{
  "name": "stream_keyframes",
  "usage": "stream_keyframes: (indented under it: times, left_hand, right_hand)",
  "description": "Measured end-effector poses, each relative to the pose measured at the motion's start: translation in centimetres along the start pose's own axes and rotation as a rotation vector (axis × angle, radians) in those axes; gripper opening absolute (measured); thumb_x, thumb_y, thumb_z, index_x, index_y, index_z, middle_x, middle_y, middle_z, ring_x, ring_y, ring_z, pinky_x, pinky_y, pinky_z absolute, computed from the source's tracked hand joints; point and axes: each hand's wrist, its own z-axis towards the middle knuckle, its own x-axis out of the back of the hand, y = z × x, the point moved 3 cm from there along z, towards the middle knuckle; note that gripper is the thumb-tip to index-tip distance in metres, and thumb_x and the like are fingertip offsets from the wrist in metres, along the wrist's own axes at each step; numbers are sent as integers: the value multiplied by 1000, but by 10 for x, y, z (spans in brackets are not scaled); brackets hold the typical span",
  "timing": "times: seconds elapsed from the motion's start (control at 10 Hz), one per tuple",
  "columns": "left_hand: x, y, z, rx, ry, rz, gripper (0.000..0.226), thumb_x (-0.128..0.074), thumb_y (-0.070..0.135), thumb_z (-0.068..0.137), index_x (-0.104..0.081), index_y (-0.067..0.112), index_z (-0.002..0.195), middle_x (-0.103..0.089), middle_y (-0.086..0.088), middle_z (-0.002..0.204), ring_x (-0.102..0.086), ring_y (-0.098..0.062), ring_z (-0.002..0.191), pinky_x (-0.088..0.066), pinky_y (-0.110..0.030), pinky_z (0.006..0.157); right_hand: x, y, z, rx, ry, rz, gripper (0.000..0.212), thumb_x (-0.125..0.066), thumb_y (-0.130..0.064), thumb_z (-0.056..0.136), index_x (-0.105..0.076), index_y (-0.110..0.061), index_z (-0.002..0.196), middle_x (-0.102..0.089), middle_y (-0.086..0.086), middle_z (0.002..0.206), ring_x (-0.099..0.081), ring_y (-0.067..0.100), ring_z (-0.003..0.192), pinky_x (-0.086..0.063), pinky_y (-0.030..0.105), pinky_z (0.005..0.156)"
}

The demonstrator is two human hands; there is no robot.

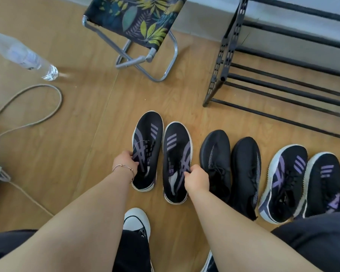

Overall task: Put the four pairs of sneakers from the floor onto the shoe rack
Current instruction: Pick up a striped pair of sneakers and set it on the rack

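Note:
Three pairs of sneakers stand in a row on the wooden floor. The leftmost pair is black with purple stripes and white soles. My left hand point(126, 160) grips the left shoe point(148, 138) of that pair at its opening. My right hand point(197, 178) grips the right shoe point(176, 152) at its collar. Both shoes still rest on the floor. To the right stands an all-black pair point(230, 167), then another black and purple pair point(300, 179). The black metal shoe rack point(283, 91) stands at the upper right with bare bars.
A folding stool point(137, 22) with leaf-print fabric stands behind the shoes. A clear plastic bottle point(22, 54) stands at the upper left. A grey cable point(37, 118) loops across the floor on the left. My own white-toed shoe point(135, 218) shows below.

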Motion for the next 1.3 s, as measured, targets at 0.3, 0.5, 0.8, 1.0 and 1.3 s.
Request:
stream_keyframes:
  times: [0.3,0.5,0.8,1.0,1.3]
  left_hand:
    - [9,4,-3,1,-37,-256,37,-71,9,88,-64,13,124,-72,-4,115,-67,-23,92,-57,-35,88]
    - [29,38,-26,-103,-34,-261,29,-71,10,86,-65,17,113,-74,-3,107,-71,-27,95,-59,-43,91]
    - [18,106,-55,-218,-118,-234,26,-71,5,86,-59,22,101,-70,-2,98,-71,-29,98,-59,-44,92]
    - [-18,124,-67,-203,-195,-247,29,-72,3,83,-64,12,109,-72,-2,95,-71,-28,94,-61,-44,86]
    - [-42,135,-88,-230,-196,-156,23,-70,2,85,-60,19,97,-72,-3,97,-70,-28,95,-60,-44,89]
  right_hand:
    - [18,-16,10,26,-32,-104,17,-52,-8,95,-62,-5,108,-65,14,111,-54,27,86,-43,31,71]
    - [62,-18,7,9,-27,-89,16,-55,-2,91,-65,-6,104,-66,14,103,-56,28,84,-45,32,68]
    - [139,13,14,-10,-57,-176,33,-60,-1,89,-44,-14,63,-49,2,66,-46,17,55,-28,22,38]
    - [166,47,18,-83,-24,-55,23,-53,1,89,-55,-9,69,-62,12,77,-59,26,61,-43,24,43]
    - [188,65,29,-111,-61,126,31,-58,-3,93,-47,-16,67,-59,9,84,-62,24,73,-57,28,60]
